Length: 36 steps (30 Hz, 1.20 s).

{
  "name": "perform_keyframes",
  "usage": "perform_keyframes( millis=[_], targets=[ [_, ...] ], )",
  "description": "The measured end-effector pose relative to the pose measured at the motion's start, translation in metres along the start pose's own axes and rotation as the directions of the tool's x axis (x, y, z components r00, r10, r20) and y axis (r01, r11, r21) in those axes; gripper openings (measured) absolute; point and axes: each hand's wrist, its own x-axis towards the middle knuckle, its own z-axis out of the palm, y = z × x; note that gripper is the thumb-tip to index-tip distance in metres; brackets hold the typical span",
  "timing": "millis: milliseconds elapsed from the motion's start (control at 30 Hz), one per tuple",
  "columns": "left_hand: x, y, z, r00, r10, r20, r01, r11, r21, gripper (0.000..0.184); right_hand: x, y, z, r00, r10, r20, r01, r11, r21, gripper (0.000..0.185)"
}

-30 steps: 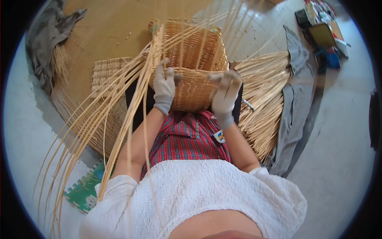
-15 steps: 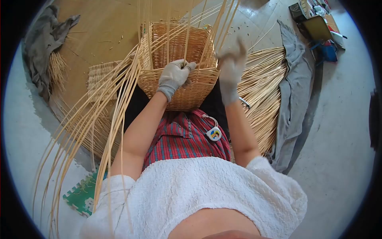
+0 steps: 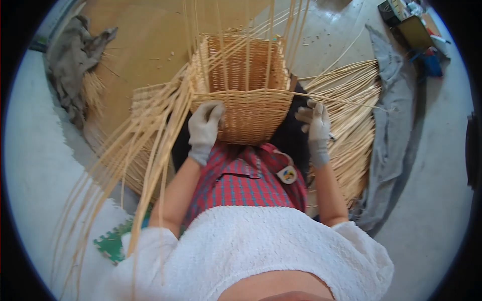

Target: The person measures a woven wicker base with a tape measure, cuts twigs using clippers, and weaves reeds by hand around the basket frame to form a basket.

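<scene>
A wicker basket (image 3: 256, 113) with a square mouth rests tilted against my lap, its opening facing away from me. Upright stakes (image 3: 247, 55) rise from its rim. My left hand (image 3: 205, 125), in a pale glove, is at the front wall near the left corner, below the rim. Its fingers are curled together, and what they hold, if anything, is hidden. Right of the basket, apart from it, my gloved right hand (image 3: 317, 125) is open with its fingers spread. Just above that hand, a single weaving strand (image 3: 346, 101) runs from the rim's right corner out to the right.
Long loose canes (image 3: 135, 143) fan out from the basket's left side. A thick bundle of canes (image 3: 351, 135) lies at the right beside a grey cloth (image 3: 394, 100). Another grey cloth (image 3: 75, 60) is at the far left. Boxes and tools (image 3: 414, 30) stand at the upper right.
My left hand has left the rim's middle and moved down to the left. My right hand has dropped lower, away from the corner. A strand now sticks out to the right.
</scene>
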Motion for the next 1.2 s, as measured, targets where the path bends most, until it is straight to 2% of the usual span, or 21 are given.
perform_keyframes(
  millis=[33, 67, 133, 200, 267, 333, 400, 433, 500, 600, 667, 733, 800, 833, 867, 900, 933, 1000, 1067, 1133, 1200],
  targets=[
    [-0.014, -0.008, -0.023, 0.968, -0.1, -0.232, 0.065, 0.986, -0.151, 0.018, -0.012, 0.003, 0.011, 0.996, 0.039, 0.081, -0.029, 0.992, -0.12, 0.043],
    [-0.022, -0.016, -0.049, 0.882, -0.098, -0.46, 0.108, 0.994, -0.005, 0.024, -0.027, 0.006, 0.02, 0.984, 0.089, 0.156, -0.049, 0.969, -0.244, 0.041],
    [-0.026, -0.053, -0.12, 0.89, 0.088, -0.448, -0.051, 0.994, 0.093, 0.038, -0.046, 0.049, 0.055, 0.901, 0.065, 0.429, 0.054, 0.964, -0.26, 0.032],
    [-0.02, -0.036, -0.129, 0.899, 0.12, -0.422, -0.06, 0.987, 0.152, 0.039, -0.089, 0.019, 0.106, 0.742, 0.014, 0.67, 0.367, 0.827, -0.425, 0.024],
    [0.004, -0.016, -0.124, 0.912, 0.171, -0.373, -0.091, 0.97, 0.223, 0.041, -0.114, 0.015, 0.148, 0.426, -0.164, 0.89, 0.603, 0.785, -0.144, 0.024],
    [-0.002, -0.001, -0.11, 0.931, 0.209, -0.3, -0.118, 0.948, 0.294, 0.043, -0.143, -0.003, 0.179, 0.254, -0.244, 0.936, 0.687, 0.727, 0.003, 0.024],
    [-0.012, 0.013, -0.094, 0.946, 0.235, -0.224, -0.146, 0.924, 0.354, 0.045, -0.162, -0.006, 0.213, 0.019, -0.713, 0.701, 0.832, 0.4, 0.384, 0.023],
    [-0.036, 0.023, -0.092, 0.948, 0.256, -0.187, -0.171, 0.909, 0.38, 0.046, -0.166, -0.007, 0.222, 0.024, -0.72, 0.694, 0.836, 0.395, 0.38, 0.023],
    [-0.086, 0.044, -0.114, 0.947, 0.299, -0.119, -0.224, 0.878, 0.423, 0.049, -0.173, -0.005, 0.231, -0.288, -0.339, 0.896, 0.856, 0.328, 0.399, 0.023],
    [-0.063, 0.061, -0.1, 0.94, 0.337, -0.051, -0.275, 0.837, 0.473, 0.052, -0.178, -0.019, 0.214, -0.236, -0.14, 0.962, 0.916, 0.298, 0.268, 0.021],
    [-0.051, 0.107, -0.043, 0.74, 0.646, -0.185, -0.612, 0.762, 0.212, 0.058, -0.172, -0.017, 0.191, -0.225, -0.175, 0.958, 0.925, 0.271, 0.267, 0.022],
    [-0.035, 0.092, -0.054, 0.78, 0.607, -0.148, -0.6, 0.794, 0.098, 0.055, -0.157, -0.027, 0.164, -0.142, -0.177, 0.974, 0.938, 0.289, 0.19, 0.021],
    [-0.02, 0.091, -0.076, 0.811, 0.576, -0.102, -0.581, 0.814, -0.023, 0.053, -0.111, -0.053, 0.123, 0.119, -0.415, 0.902, 0.88, 0.464, 0.098, 0.02],
    [-0.015, 0.094, -0.092, 0.855, 0.502, -0.133, -0.519, 0.832, -0.195, 0.043, -0.066, -0.029, 0.123, 0.144, -0.748, 0.648, 0.689, 0.546, 0.477, 0.021],
    [-0.015, 0.093, -0.103, 0.896, 0.414, -0.164, -0.445, 0.817, -0.368, 0.036, 0.013, 0.065, 0.112, 0.298, -0.732, 0.612, 0.949, 0.157, -0.275, 0.03],
    [-0.013, 0.084, -0.11, 0.906, 0.366, -0.211, -0.42, 0.835, -0.354, 0.036, 0.028, 0.035, 0.112, 0.559, -0.636, 0.531, 0.601, 0.753, 0.269, 0.032],
    [-0.013, 0.079, -0.104, 0.896, 0.381, -0.227, -0.441, 0.818, -0.37, 0.036, 0.041, -0.001, 0.112, 0.691, -0.39, 0.609, -0.169, 0.732, 0.66, 0.035],
    [-0.028, 0.067, -0.086, 0.842, 0.443, -0.306, -0.519, 0.821, -0.237, 0.039, 0.049, -0.012, 0.107, 0.645, -0.441, 0.624, -0.047, 0.792, 0.609, 0.034],
    [-0.038, 0.05, -0.068, 0.79, 0.566, -0.236, -0.608, 0.77, -0.192, 0.032, 0.029, -0.014, 0.099, 0.639, -0.46, 0.617, 0.061, 0.829, 0.555, 0.033],
    [-0.046, 0.048, -0.02, 0.8, 0.412, -0.436, -0.495, 0.864, -0.092, 0.043, 0.007, -0.032, 0.094, 0.806, -0.335, 0.489, 0.313, 0.941, 0.129, 0.018],
    [-0.029, 0.015, -0.013, 0.903, 0.31, -0.298, -0.369, 0.914, -0.169, 0.058, 0.015, -0.023, 0.079, 0.796, -0.345, 0.498, 0.387, 0.922, 0.019, 0.016]
  ],
)
